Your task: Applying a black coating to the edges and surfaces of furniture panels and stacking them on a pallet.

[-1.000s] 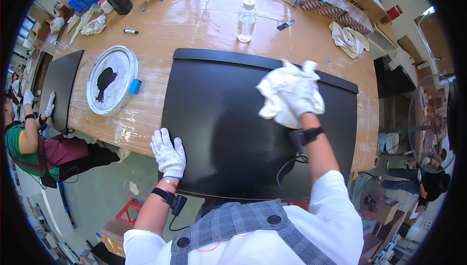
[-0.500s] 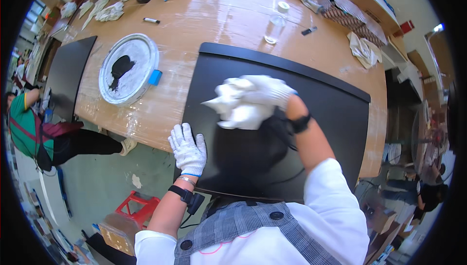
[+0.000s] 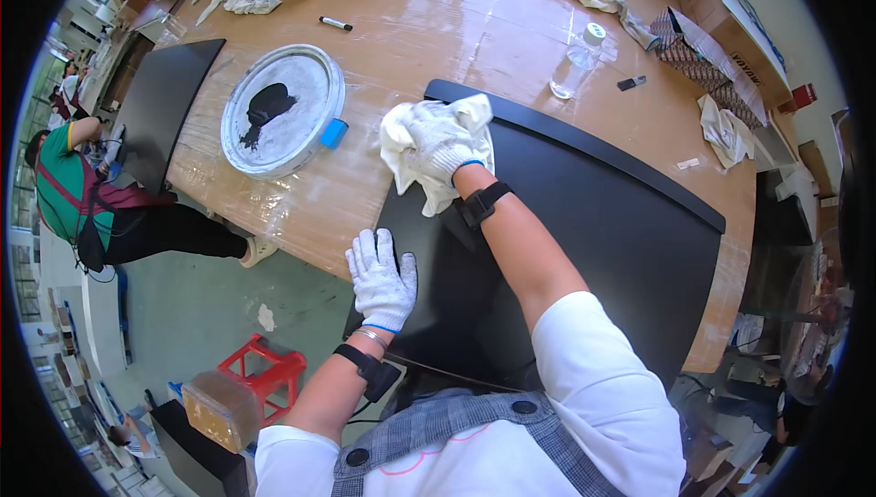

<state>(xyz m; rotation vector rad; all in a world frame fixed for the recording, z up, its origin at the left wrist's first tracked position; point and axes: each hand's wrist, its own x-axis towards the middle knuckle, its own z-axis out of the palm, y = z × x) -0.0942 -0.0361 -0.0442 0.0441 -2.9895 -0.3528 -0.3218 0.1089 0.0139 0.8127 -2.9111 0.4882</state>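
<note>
A glossy black panel (image 3: pixel 584 251) with a raised strip along its far edge lies in front of me on the table. My right hand (image 3: pixel 445 146), in a white knit glove, presses a bunched white cloth (image 3: pixel 399 143) onto the panel's far left corner; part of the cloth hangs past the left edge. Its fingers are partly buried in the folds. My left hand (image 3: pixel 381 285), gloved too, lies flat with fingers stretched on the panel's near left edge and holds nothing.
Left of the panel stands a round white lid (image 3: pixel 301 136) with a black smear and a blue block (image 3: pixel 334 134) at its rim. A clear bottle (image 3: pixel 575 68) stands beyond the panel. A co-worker (image 3: pixel 78 187) is at another dark panel (image 3: pixel 169 100). A red stool (image 3: pixel 274 374) stands below.
My right hand has swept the cloth from the panel's middle leftward to its far left corner. My left hand keeps its place on the edge. The whole view has shifted slightly.
</note>
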